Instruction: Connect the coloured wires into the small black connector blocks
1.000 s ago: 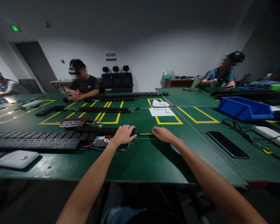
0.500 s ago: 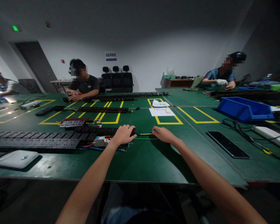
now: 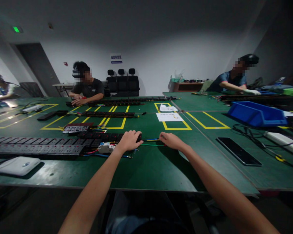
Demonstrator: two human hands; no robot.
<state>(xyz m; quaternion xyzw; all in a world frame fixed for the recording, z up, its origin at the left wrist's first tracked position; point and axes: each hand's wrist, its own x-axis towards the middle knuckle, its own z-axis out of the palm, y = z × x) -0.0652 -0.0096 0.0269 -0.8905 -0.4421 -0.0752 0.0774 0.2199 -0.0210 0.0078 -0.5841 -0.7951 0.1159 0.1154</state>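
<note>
My left hand is closed over the right end of a black socket strip, its thumb along the near side. My right hand pinches the free ends of thin wires; yellow and blue show among them. A green wire runs just below, between both hands; its right end goes out of sight under my right hand. Left of my left wrist lies a white breaker-like block with red and blue leads, beside long rows of grey socket strips.
A white box-shaped device lies at the front left. To the right are a phone, a blue bin, black cables and a white power strip. Paper sheets and more strips lie farther back. Several co-workers sit around the table.
My hands and the wires hold the same position. The co-worker at the right has lowered a gloved hand and reached it rightward, toward the blue tray in front.
</note>
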